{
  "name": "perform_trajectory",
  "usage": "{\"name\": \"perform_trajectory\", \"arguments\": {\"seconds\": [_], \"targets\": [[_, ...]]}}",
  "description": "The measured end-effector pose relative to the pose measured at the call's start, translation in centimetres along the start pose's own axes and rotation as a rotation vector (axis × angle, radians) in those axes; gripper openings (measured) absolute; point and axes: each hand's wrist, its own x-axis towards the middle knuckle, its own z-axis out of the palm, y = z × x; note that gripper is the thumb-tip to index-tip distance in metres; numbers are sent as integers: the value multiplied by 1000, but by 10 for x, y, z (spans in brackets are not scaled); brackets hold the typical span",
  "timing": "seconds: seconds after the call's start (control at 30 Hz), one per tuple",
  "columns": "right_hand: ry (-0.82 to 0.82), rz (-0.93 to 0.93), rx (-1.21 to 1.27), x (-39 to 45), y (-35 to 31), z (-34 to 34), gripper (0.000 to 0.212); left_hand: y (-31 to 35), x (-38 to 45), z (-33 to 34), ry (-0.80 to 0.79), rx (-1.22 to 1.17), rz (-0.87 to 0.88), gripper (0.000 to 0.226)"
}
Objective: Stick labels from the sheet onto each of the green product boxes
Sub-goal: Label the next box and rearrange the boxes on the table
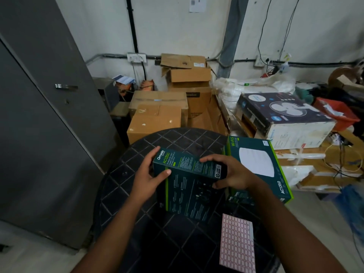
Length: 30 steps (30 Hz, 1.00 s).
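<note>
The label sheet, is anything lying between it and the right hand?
Nothing visible. The label sheet lies uncovered on the black table, nearer than the right hand, but both hands now grip the green box.

Dim indoor light, flat and soft, no clear source visible. White wall (177, 26) brightest; dark table (177, 138) underexposed, lattice barely reads. Faint sheen on the green box (189, 166) top face. Shadows weak, diffuse. Strong wide-angle bending at edges: grey door (45, 115) leans. Corners soft, slightly smeared; centre reasonably sharp.
</note>
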Motion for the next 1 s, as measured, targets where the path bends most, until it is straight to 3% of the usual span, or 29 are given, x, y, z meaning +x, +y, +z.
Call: {"name": "perform_trajectory", "arguments": {"seconds": [0.13, 0.23, 0.33, 0.5, 0.83, 1.0], "targets": [[-78, -60, -141, 6, -9, -7, 73, 6, 5, -10, -61, 190, 90, 41], [112, -30, -468, 17, -6, 7, 69, 0, 1, -16, 8, 194, 115, 40], [315, -38, -705, 29, -12, 36, 46, -4, -2, -16, 32, 181, 124, 39], [458, -342, -597, 46, -26, 87, 23, 2, 1, -9, -3, 106, 188, 29], [620, -265, -610, 59, -26, 115, 7, -1, -1, -15, 13, -194, 83, 19], [517, -297, -602, 58, -22, 105, 14, -5, 3, -16, 8, -151, 100, 19]]}}
